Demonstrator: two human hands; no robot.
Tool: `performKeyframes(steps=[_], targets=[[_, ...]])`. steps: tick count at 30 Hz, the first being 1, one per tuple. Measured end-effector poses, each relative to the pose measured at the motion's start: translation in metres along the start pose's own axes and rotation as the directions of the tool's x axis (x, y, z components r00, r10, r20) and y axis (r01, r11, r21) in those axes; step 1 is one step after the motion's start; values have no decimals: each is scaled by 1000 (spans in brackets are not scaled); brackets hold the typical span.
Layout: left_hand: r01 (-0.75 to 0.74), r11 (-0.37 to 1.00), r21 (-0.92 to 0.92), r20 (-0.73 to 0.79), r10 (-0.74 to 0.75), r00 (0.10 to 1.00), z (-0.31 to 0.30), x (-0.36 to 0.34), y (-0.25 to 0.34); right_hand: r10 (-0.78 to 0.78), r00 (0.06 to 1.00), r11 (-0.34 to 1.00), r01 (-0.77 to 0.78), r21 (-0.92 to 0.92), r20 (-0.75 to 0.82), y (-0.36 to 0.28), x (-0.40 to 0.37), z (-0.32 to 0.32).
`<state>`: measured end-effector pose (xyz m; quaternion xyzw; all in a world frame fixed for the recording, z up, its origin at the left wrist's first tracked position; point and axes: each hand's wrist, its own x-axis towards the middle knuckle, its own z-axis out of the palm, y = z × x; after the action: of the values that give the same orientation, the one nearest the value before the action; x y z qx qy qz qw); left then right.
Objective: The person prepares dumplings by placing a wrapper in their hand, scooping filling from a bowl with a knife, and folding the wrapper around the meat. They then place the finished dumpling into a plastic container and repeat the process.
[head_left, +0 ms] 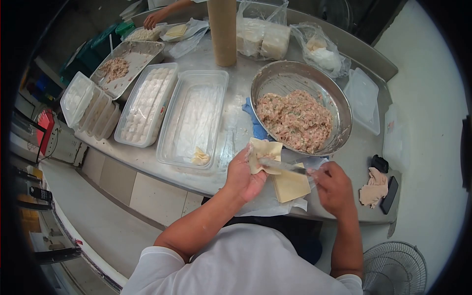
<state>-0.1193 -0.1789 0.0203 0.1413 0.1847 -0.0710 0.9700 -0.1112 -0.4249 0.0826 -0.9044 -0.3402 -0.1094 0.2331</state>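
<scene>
On the fingers and palm of my left hand (241, 174) lies a square dumpling wrapper (268, 149), slightly cupped. My right hand (335, 189) grips a flat spreading blade (290, 167), whose far end touches the wrapper's middle. A little filling seems to show under the tip, though motion blurs it. Just below the blade, a stack of square wrappers (292, 186) sits on plastic sheeting. Beyond both hands stands a round metal bowl (343, 101) with minced meat filling (297, 120). One folded dumpling (200, 156) rests in the near corner of a clear plastic container (193, 110).
A lidded container of white dumplings (147, 108) and a metal tray (140, 61) with meat stand left. A brown post (222, 34) rises from the table. Bagged white blocks (265, 39) lie behind. Another person's hand (155, 18) reaches in at the back. A phone (390, 195) lies right.
</scene>
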Motion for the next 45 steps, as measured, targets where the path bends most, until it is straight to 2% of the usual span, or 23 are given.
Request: performKeyframes(steps=[3,7,9,12,13,14,15,16,17,18,21,23,27,29,33,35,36,38,39,42,44,45], targets=[[-26,999,22,-21,27,999,-6,4,0,-36,999,999,35,-32,-36,-8,-4,21],[-77,997,10,16,76,997,4,-7,10,15,998,1000,-16,-9,-56,-16,1,18],[-9,988,-156,329,60,942,15,-21,19,12,996,1000,-10,25,-83,-20,3,8],[49,991,-122,325,-6,946,15,-19,26,31,998,999,-28,46,-58,-19,8,-2],[50,991,-123,327,-7,945,10,-16,24,4,1000,999,-4,-37,22,-18,10,-5],[-6,999,-34,209,13,978,1,-9,20,-14,995,993,26,-118,102,-15,13,-9],[-50,997,61,90,45,995,-5,-4,17,-12,995,993,24,-120,101,-12,16,-16],[-48,997,63,91,42,995,-8,-1,17,9,996,979,9,-205,87,-9,20,-25],[-135,987,88,33,132,991,-10,2,18,29,997,957,-8,-289,68,-4,26,-30],[-217,969,118,-24,221,975,-11,4,18,33,997,957,-12,-291,66,3,33,-31],[-161,984,71,-44,165,985,-13,5,24,34,999,923,-36,-383,-13,27,46,-20],[-139,988,63,-40,142,989,-11,3,21,-31,987,942,82,-326,159,42,50,-8],[-107,993,59,-53,110,993,-14,5,15,-58,991,953,90,-291,118,49,38,-22],[-96,993,61,-69,101,993,-11,6,11,-48,996,991,57,-120,77,58,31,-30],[-90,993,72,-72,96,993,-6,10,6,1,999,995,3,-95,43,55,21,-32],[-84,994,69,-79,89,993,-6,11,2,-16,1000,976,13,-217,-8,55,28,-25],[-88,994,65,-86,94,992,-5,12,1,-11,1000,975,8,-221,-12,54,32,-23],[-89,994,69,-82,95,992,-5,10,0,9,984,934,55,-354,176,53,38,-19],[-96,993,70,-81,101,992,-4,9,1,6,985,934,57,-353,174,52,39,-19],[-117,991,61,-99,123,988,-2,5,6,-41,985,945,93,-314,168,54,42,-23],[-125,991,54,-98,130,987,-3,5,9,-43,999,990,45,-131,18,59,37,-24],[-125,991,53,-95,130,987,-3,5,10,-46,999,990,48,-129,20,57,36,-24]])
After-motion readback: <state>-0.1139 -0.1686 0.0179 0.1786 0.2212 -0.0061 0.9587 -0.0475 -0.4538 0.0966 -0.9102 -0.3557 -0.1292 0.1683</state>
